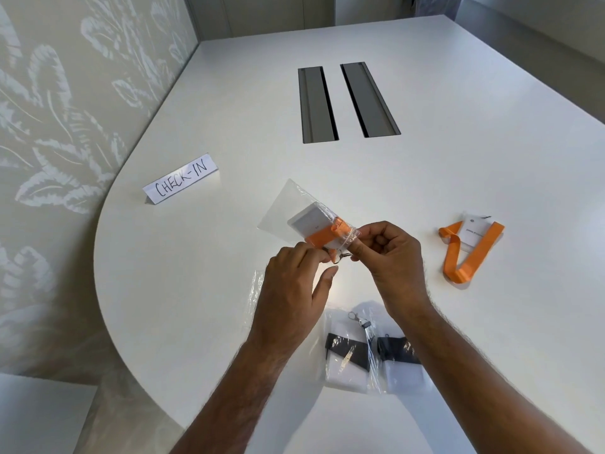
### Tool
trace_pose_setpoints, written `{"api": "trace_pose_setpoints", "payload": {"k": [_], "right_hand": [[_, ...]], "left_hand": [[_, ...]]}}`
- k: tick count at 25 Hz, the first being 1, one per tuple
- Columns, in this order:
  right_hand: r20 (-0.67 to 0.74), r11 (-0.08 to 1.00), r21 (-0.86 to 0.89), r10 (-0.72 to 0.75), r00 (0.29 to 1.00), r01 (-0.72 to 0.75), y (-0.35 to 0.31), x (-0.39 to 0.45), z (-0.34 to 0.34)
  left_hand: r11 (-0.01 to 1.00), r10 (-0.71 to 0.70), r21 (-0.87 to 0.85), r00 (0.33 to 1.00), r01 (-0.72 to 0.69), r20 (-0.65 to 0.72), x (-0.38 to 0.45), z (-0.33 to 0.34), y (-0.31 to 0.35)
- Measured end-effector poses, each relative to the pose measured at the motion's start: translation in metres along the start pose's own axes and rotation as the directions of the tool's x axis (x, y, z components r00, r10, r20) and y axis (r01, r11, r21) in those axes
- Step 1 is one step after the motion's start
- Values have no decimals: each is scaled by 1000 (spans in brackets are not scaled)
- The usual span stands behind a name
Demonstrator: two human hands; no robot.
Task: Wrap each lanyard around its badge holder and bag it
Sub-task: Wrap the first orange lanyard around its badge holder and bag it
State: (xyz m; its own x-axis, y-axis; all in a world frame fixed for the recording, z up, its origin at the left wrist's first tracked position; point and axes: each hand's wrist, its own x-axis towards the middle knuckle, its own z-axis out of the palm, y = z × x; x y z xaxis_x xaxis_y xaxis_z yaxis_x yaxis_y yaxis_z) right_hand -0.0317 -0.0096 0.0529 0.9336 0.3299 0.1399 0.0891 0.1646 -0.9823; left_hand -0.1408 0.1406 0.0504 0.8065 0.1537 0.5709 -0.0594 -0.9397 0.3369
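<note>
White, rounded worktop (425, 165) carries 2 bagged black-lanyard badges (348, 355) near its front edge. Above it, both hands hold a clear plastic bag (288, 204) containing an orange-lanyard-wrapped badge holder (319, 229): left hand (291, 290) fingers pinch its mouth, right hand (389, 257) fingers curl on the opposite lip.

The left hand (293, 290) covers the near corner of the clear bag (288, 204), so its pinch on the bag's mouth cannot be made out. The metal clip (340, 258) is half hidden between both hands. The right hand (389, 257) curls over its own fingers, hiding their tips. Print on the loose badge holder (474, 232) is too small to read. The right forearm covers part of the nearest packed bag (402, 365). Both forearms and the counter (491, 142) run off the frame.
</note>
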Motion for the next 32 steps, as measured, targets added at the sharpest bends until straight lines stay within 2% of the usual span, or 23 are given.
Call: {"api": "trace_pose_setpoints", "payload": {"k": [1,3,5,6,7,8,9,10,11,13,15,18,21,26,32], "right_hand": [[12,1000,-1,-6,1000,6,0,1,-2],[18,1000,23,0,1000,-1,0,4,-4],[18,997,68,21,1000,-22,2,5,-4],[17,995,92,31,999,-32,3,5,-4],[17,992,121,40,999,-42,4,6,-3],[20,987,152,49,999,-51,5,6,-2],[28,981,182,60,998,-64,6,6,-2],[42,975,207,73,996,-80,7,6,0],[57,970,222,88,994,-99,8,6,1],[78,965,222,123,989,-138,9,3,3],[76,966,203,146,986,-159,12,0,4],[53,975,158,151,987,-158,16,-1,2],[31,980,117,158,987,-160,18,-1,1],[63,965,187,177,982,-186,15,0,-2],[-74,986,135,104,992,-93,13,0,0]], "left_hand": [[1000,25,-6,999,-25,-37,1,-2,-3],[999,6,-51,979,-16,-202,5,-8,-7],[960,-204,-257,905,111,-372,11,-11,-13],[877,-370,-440,855,193,-362,14,-12,-15],[726,-524,-633,813,269,-255,17,-13,-17],[524,-606,-790,791,319,-83,20,-14,-18],[332,-606,-876,791,349,85,22,-12,-21],[199,-556,-905,804,376,211,22,-9,-24],[133,-486,-907,824,399,291,21,-7,-26],[119,-366,-909,869,399,334,19,-1,-23],[156,-345,-900,877,406,336,16,3,-19],[182,-353,-876,861,446,366,14,6,-14],[165,-332,-873,859,459,389,13,8,-12],[169,-384,-859,835,484,395,13,5,-11],[91,-381,-816,777,571,502,8,15,-9]]}}
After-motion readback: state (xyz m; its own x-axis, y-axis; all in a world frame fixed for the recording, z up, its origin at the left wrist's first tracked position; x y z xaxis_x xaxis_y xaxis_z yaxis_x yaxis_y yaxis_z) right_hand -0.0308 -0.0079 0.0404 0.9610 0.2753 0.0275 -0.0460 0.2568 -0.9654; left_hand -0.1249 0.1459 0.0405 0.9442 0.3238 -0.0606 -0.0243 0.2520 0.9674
